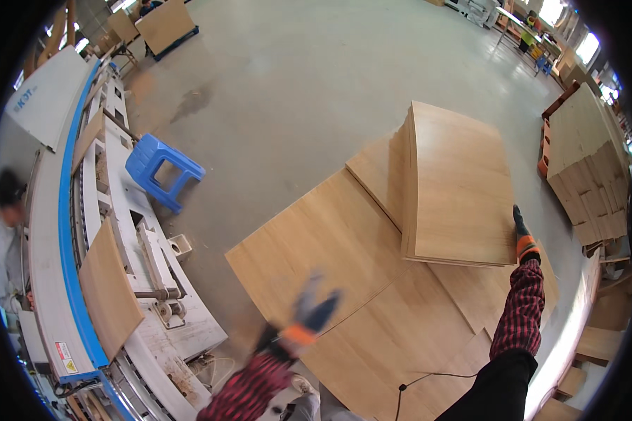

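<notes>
Right hand [522, 235] outstretched on the panel stack [460, 186]; left hand [314, 309] blurred.

A blue plastic stool [163, 170] is seen lying tipped on the grey concrete floor [295, 77] at about ten o'clock. A long white and blue machine [67, 245] is set along the nine o'clock edge, with a wooden board [109, 288] resting on it and a person [7, 238] standing beside it. A stack of panels on a pallet [586, 161] is placed at three o'clock, and another loaded cart [165, 24] at eleven o'clock.
</notes>
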The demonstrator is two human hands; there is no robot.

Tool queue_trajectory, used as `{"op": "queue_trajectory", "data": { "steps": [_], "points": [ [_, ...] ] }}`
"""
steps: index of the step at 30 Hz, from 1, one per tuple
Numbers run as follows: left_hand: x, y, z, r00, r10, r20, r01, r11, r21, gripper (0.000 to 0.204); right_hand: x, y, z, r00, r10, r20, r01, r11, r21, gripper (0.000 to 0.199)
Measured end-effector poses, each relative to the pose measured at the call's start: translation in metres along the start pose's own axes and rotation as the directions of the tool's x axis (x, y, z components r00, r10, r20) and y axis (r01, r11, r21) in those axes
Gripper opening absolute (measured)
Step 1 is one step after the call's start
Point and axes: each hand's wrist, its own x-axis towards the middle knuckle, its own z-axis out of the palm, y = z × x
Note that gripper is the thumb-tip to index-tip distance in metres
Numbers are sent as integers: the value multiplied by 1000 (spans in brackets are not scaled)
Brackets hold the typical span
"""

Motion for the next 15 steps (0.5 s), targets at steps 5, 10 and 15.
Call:
{"op": "queue_trajectory", "data": {
  "steps": [5, 10, 15],
  "points": [
    [128, 66, 163, 851, -172, 497, 446, 737, -508, 65, -27, -3, 19, 999, -34, -34, 31, 995, -93, 47],
    [132, 38, 200, 880, -122, 460, 462, 446, -766, 63, -56, 18, 30, 962, 159, -224, -101, 963, 248, 49],
    [94, 27, 164, 893, -175, 415, 403, 722, -562, 59, -101, 13, 66, 905, 386, -182, -236, 808, 540, 49]
  ]
}}
